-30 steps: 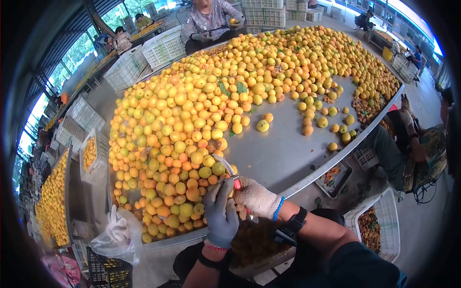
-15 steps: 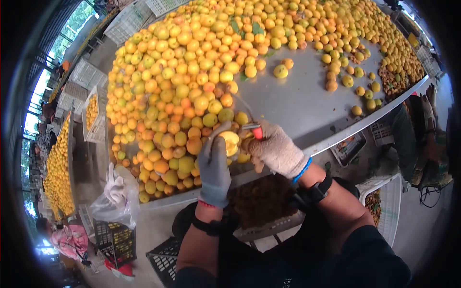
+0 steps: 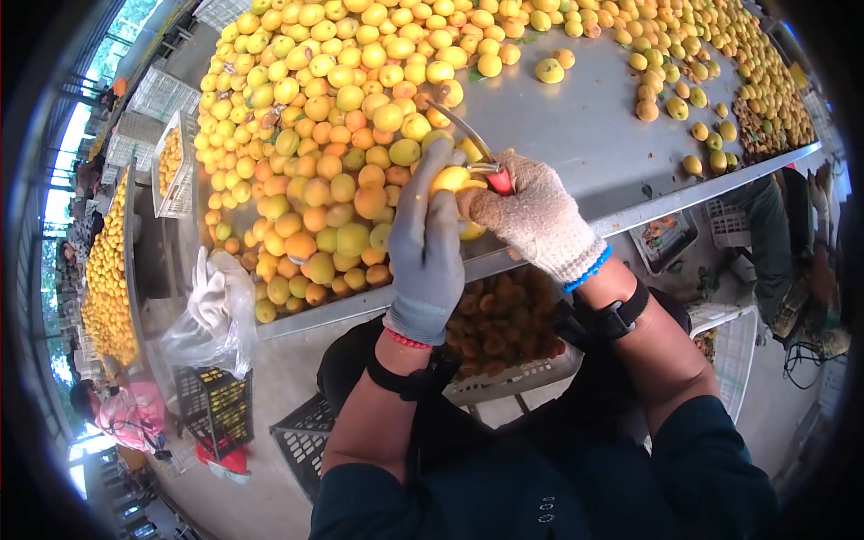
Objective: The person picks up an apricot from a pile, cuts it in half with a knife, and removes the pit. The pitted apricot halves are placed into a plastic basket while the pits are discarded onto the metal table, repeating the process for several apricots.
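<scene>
Head view, desk (image 3: 594, 148): here's the bare metal, with the fruit pile (image 3: 315, 126) crowding its left side and its far edge.
Left hand (image 3: 423, 247): grey glove, grip curled around a yellow fruit (image 3: 448, 180), and that fruit is up by the near edge, just left of the bare patch!
Right hand (image 3: 540, 211): pale glove, grip wrapped firmly on a red-handled knife (image 3: 500, 180), the thumb in close by the fruit.
Blade: curved, angling up toward the pile, its base right beside the fruit; contact, I cannot tell.
Step in hand: knife work on this one fruit, by the look of it; how far it's cut, the glove hides.
Next move: calls for a steady left grip, a controlled right wrist and fingertips out of the blade's path, I'd judge.
Crate (image 3: 513, 376): below the near edge, brownish pieces (image 3: 504, 324) inside.
</scene>
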